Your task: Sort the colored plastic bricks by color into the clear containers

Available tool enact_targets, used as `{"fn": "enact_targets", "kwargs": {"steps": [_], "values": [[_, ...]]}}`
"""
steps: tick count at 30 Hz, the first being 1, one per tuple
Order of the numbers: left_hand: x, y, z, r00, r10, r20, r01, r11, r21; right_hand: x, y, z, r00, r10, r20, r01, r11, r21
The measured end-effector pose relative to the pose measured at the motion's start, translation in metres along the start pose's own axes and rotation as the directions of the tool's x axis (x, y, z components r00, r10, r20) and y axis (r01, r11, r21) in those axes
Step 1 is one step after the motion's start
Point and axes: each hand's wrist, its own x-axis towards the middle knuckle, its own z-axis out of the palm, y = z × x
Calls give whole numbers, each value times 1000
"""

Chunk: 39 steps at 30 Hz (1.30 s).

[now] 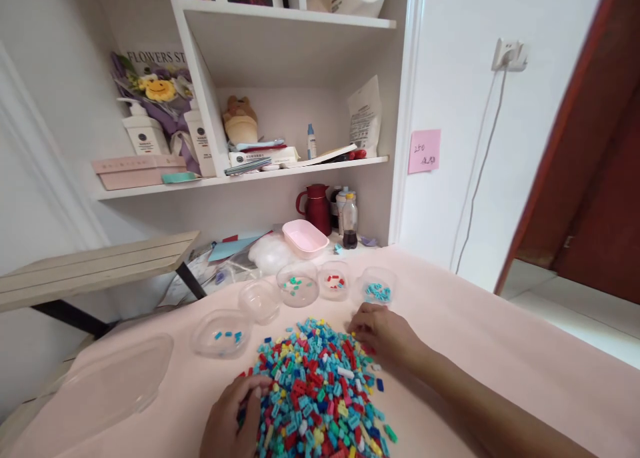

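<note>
A heap of small toy building bricks (310, 391) in blue, red, yellow, green and white lies on the pink tabletop. My left hand (233, 415) rests at the heap's left edge, with thumb and index finger apart and touching the bricks. At the far right edge of the heap, my right hand (383, 331) is bent down with its fingers drawn together. Whatever sits between those fingertips is too small to make out. Just beyond my right hand stands a clear tub (393, 281) with light blue bricks in it.
Clear containers hold red bricks (335, 282), green bricks (295, 283) and blue bricks (228, 335). Another clear bowl (259, 305) stands among them. A large clear lid (120, 378) lies left. Behind are a pink basin (305, 238), a red jug (317, 208) and a dark-liquid bottle (350, 225).
</note>
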Motion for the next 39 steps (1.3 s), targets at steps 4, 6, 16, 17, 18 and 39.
{"fn": "enact_targets", "kwargs": {"steps": [4, 6, 16, 17, 18, 39], "values": [[-2, 7, -2, 999, -34, -9, 34, 999, 12, 1, 3, 2, 1000, -1, 6, 1, 1000, 18], [-2, 9, -3, 999, -46, 4, 46, 999, 26, 1, 6, 3, 1000, 4, 4, -4, 999, 46], [2, -16, 0, 999, -32, 29, 31, 999, 41, 2, 0, -1, 989, 149, -8, -129, 877, 462], [2, -18, 1, 999, -32, 27, 31, 999, 39, 1, -2, -1, 986, 165, 6, -145, 850, 507], [2, -19, 2, 999, -34, 27, 33, 999, 36, 0, -3, -2, 985, 172, 19, -155, 825, 544], [-6, 0, -6, 990, 39, -137, -51, 995, -88, -9, -14, -7, 993, 35, 110, -100, 733, 673]]}}
